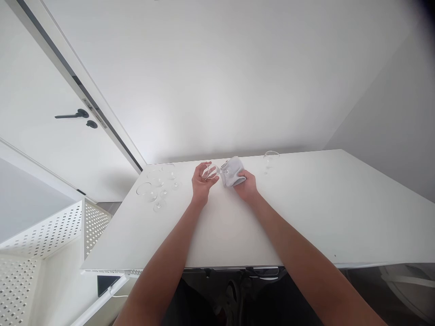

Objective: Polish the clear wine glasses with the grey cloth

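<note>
My left hand (202, 181) is wrapped round the bowl of a clear wine glass (212, 171), which lies tilted on its side with its foot toward the right. A grey cloth (234, 171) is gripped in my right hand (247, 184) and covers the foot end of that glass. Both hands are above the far half of the white table (234, 235). At the left, several clear stemmed glasses (156, 179) stand close together. One more stemmed glass (271, 158) stands by itself to the right of my right hand.
A white wall (220, 81) rises behind the table's far edge. To the left are a white door with a black handle (72, 114) and a white perforated panel (50, 226). The table's near edge runs just before my body.
</note>
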`<state>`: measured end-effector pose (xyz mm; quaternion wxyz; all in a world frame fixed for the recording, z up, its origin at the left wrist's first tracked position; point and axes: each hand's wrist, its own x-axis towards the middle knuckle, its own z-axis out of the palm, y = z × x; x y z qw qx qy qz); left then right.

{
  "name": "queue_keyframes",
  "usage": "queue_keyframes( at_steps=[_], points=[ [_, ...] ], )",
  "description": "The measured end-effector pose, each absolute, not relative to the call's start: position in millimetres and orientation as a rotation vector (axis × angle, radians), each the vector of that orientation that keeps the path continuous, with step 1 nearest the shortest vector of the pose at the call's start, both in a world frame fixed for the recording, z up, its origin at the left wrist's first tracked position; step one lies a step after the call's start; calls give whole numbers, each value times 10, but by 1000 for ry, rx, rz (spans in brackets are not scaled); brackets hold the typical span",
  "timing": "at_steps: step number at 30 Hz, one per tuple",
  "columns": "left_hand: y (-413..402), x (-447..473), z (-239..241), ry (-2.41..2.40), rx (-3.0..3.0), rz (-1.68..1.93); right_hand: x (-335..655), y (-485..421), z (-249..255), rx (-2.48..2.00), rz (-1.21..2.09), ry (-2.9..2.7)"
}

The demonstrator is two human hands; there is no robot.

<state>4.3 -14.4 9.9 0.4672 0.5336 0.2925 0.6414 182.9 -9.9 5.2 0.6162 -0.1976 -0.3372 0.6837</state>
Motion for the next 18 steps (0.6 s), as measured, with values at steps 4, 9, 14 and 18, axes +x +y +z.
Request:
queue_keyframes(
  at_steps=[4,9,14,18],
  points=[
    [-139,43,83,697,1287,1549,1836,-93,38,-491,1498,-750],
    [-122,45,61,683,1267,1583,1805,-80,-4,-537,1612,-779],
    [-123,48,63,693,1272,1580,1813,-84,8,-463,1542,-763],
    [-131,56,73,694,1282,1570,1812,-71,7,-543,1588,-773]
  ],
)
